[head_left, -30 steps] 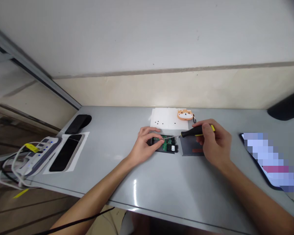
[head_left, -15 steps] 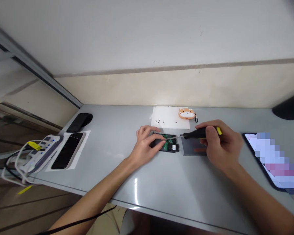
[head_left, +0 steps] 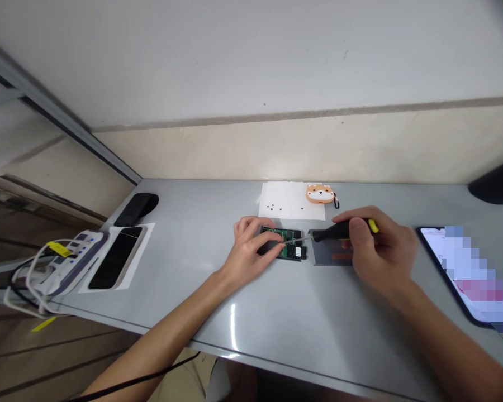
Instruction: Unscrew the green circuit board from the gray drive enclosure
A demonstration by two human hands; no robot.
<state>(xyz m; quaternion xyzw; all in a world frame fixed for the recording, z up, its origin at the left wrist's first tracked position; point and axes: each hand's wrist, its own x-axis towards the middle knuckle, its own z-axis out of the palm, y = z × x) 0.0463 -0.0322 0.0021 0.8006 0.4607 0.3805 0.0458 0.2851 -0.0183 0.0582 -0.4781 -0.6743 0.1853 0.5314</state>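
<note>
My right hand [head_left: 379, 245] is wrapped round the black-and-yellow handle of a screwdriver [head_left: 336, 230], whose thin shaft points left over a small opened device. The device shows a green circuit board [head_left: 285, 233] in a dark case, with a black part bearing a white label [head_left: 298, 252] at its right end. My left hand [head_left: 249, 245] rests across the device's left end, thumb and forefinger pinched at the screwdriver's tip. Whatever sits between those fingertips is too small to make out. Beneath the screwdriver handle lies a dark flat panel [head_left: 330, 252], partly hidden by my right hand.
Behind the device, a white paper [head_left: 287, 195] carries several tiny dark pieces and a dog-faced case [head_left: 319, 194]. Left are a phone on paper [head_left: 116, 258], a black object [head_left: 134, 209] and a power strip [head_left: 73, 262] with cables. A lit phone [head_left: 461, 273] lies right.
The screwdriver's handle has dipped slightly and its shaft now slopes a little differently, the tip staying by my left fingertips. My left hand has barely moved.
</note>
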